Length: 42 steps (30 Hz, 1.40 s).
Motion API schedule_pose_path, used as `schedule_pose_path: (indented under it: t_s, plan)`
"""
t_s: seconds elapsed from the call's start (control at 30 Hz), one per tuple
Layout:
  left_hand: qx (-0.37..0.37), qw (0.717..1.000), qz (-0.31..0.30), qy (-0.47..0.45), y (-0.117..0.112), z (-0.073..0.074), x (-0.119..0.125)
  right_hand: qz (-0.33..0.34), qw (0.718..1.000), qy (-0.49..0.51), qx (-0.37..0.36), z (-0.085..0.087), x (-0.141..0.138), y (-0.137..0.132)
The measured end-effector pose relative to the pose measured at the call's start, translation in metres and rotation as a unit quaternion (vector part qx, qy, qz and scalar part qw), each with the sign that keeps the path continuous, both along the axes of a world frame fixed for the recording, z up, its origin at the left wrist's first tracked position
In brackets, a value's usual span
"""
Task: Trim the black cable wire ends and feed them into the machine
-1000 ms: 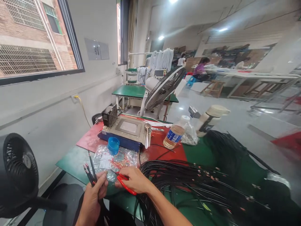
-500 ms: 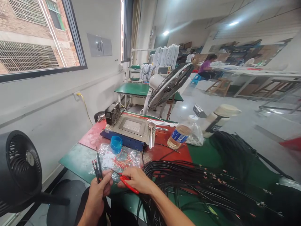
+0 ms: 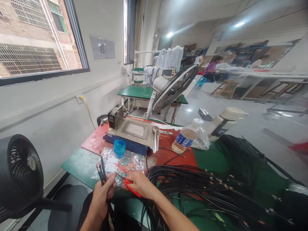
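Several black cables (image 3: 103,169) stand upright in my left hand (image 3: 104,194), which is closed round them, their reddish wire ends pointing up. My right hand (image 3: 139,184) grips red-handled pliers (image 3: 132,188), whose thin dark jaws point left toward my left fingertips. Whether the jaws touch a wire is too small to tell. Just beyond both hands lies a clear plastic bag (image 3: 109,158) strewn with small red and pale clippings (image 3: 125,166). A blue round dish (image 3: 119,149) sits at the bag's far edge.
A large bundle of black cables (image 3: 178,175) spreads over the bench to the right. Behind the bag is a blue-based solder pot (image 3: 127,144) with a spoon (image 3: 155,139). A bottle (image 3: 184,140) and a thermos (image 3: 225,123) stand farther right; a black fan (image 3: 22,173) is at left.
Both hands stay nearly in place, with the cables and pliers still held. The view has shifted very slightly.
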<state>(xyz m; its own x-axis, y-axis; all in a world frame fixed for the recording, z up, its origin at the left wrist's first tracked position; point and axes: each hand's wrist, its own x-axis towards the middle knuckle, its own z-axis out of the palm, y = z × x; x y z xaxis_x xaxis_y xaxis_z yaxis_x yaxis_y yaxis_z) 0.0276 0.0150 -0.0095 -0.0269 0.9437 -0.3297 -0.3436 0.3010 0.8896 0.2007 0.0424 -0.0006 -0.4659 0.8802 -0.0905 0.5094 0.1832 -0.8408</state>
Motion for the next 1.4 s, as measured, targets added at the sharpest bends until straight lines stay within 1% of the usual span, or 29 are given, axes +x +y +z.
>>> schedule_pose_path:
  t_s: [0.07,0.17,0.23,0.33,0.4,0.47,0.6,0.77,0.83,0.93,1.0,1.27,1.4]
  plan:
    - [0.006,1.000,-0.007,-0.003,0.000,0.001,0.000,-0.014,0.999,0.030,-0.007,0.000,0.000,0.001]
    - [0.013,1.000,-0.018,-0.020,-0.003,0.005,0.000,-0.061,0.992,0.107,-0.035,0.000,-0.001,0.001]
    - [0.012,0.999,-0.024,-0.028,-0.006,0.009,0.002,-0.085,0.977,0.172,-0.090,0.000,-0.002,0.000]
    - [0.009,0.999,-0.041,-0.024,-0.009,0.012,0.005,-0.090,0.946,0.252,-0.181,-0.001,-0.005,-0.002]
    - [0.010,0.998,-0.062,-0.010,-0.011,0.014,0.007,-0.086,0.932,0.284,-0.208,-0.002,-0.007,-0.003]
    - [0.015,0.996,-0.087,0.004,-0.013,0.016,0.009,-0.085,0.924,0.304,-0.214,-0.001,-0.009,-0.004]
    - [0.032,0.993,-0.109,0.025,-0.015,0.018,0.012,-0.078,0.922,0.310,-0.218,0.002,-0.009,-0.006]
    - [0.033,0.994,-0.096,0.029,-0.015,0.016,0.012,-0.048,0.931,0.309,-0.187,0.004,-0.008,-0.008]
    - [0.034,0.995,-0.095,0.023,-0.016,0.015,0.012,-0.046,0.923,0.318,-0.210,0.004,-0.008,-0.008]
    - [0.039,0.994,-0.104,0.023,-0.016,0.015,0.011,-0.057,0.901,0.336,-0.269,0.004,-0.009,-0.009]
    - [0.044,0.992,-0.113,0.025,-0.017,0.016,0.011,-0.055,0.893,0.340,-0.289,0.003,-0.009,-0.008]
    - [0.042,0.991,-0.125,-0.006,-0.018,0.016,0.013,-0.044,0.881,0.337,-0.328,0.002,-0.010,-0.008]
    - [0.030,0.992,-0.119,-0.028,-0.018,0.014,0.013,-0.043,0.884,0.332,-0.327,0.004,-0.010,-0.008]
